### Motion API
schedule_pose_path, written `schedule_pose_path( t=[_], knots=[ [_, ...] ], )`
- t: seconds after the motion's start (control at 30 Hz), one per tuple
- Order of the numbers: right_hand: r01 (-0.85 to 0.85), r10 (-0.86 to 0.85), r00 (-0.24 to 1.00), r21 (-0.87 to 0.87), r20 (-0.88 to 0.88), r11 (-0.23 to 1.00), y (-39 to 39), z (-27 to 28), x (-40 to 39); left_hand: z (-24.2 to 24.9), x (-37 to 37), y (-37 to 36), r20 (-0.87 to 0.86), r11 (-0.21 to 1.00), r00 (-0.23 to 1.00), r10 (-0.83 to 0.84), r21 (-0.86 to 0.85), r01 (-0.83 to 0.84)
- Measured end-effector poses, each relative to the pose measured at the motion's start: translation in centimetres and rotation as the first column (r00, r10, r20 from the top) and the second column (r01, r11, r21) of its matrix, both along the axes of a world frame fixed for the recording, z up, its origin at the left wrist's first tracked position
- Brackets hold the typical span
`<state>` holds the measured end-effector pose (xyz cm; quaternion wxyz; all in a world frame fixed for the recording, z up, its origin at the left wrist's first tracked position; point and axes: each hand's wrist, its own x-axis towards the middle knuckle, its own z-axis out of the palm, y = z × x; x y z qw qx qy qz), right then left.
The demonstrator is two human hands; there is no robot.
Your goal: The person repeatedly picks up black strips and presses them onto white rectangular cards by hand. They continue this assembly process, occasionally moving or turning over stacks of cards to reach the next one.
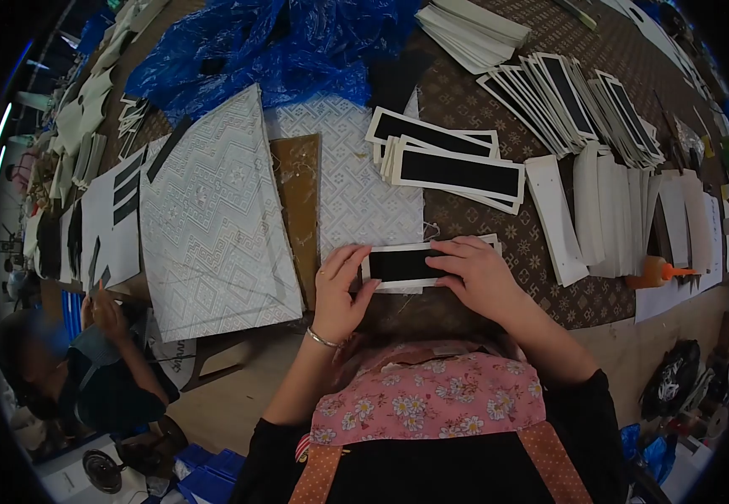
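A rectangular white panel with a black strip [406,265] along its middle lies in front of me at the table's near edge. My left hand [343,284] grips its left end, thumb at the lower edge and fingers at the upper corner. At the right end, my right hand [475,273] presses on the panel with its fingers bent over the black strip. Part of another white piece [492,241] shows behind my right fingers. Just beyond is a loose stack of similar black-and-white panels [461,170], slightly fanned out.
Patterned pale boards [217,223] and a brown board [297,202] lie left. Blue plastic sheeting [280,50] is at the back. More panel stacks [566,97], white strips [604,210] and an orange-tipped glue bottle [654,272] lie right. Another person [96,361] works at far left.
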<state>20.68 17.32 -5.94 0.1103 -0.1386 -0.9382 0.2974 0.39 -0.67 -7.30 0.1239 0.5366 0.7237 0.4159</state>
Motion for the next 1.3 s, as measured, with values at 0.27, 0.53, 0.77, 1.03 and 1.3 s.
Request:
schedule_pose_path(
  t=[0.27,0.53,0.77,1.03,1.3],
  knots=[
    [-0.006,0.006,1.0,-0.016,-0.014,1.0,0.1,-0.2,0.1,0.3,-0.5,0.0,-0.027,0.997,0.997,-0.073,-0.031,0.072],
    [-0.008,0.008,1.0,0.012,0.009,1.0,0.1,-0.1,0.0,0.5,-0.5,-0.1,-0.006,0.998,0.998,-0.063,-0.026,0.063],
    [-0.004,0.003,1.0,0.033,0.019,0.999,0.0,0.2,-0.1,0.3,-0.3,-0.1,0.0,0.999,0.999,-0.05,-0.019,0.05],
    [-0.055,0.048,0.997,0.105,0.065,0.993,0.6,1.8,0.5,0.2,-0.4,-0.1,0.015,0.999,0.998,-0.054,-0.007,0.054],
    [0.473,-0.532,0.845,-0.388,-0.054,0.791,2.9,-0.4,5.3,-0.2,-0.4,-0.3,-0.011,0.999,0.999,-0.045,-0.026,0.045]
  ],
)
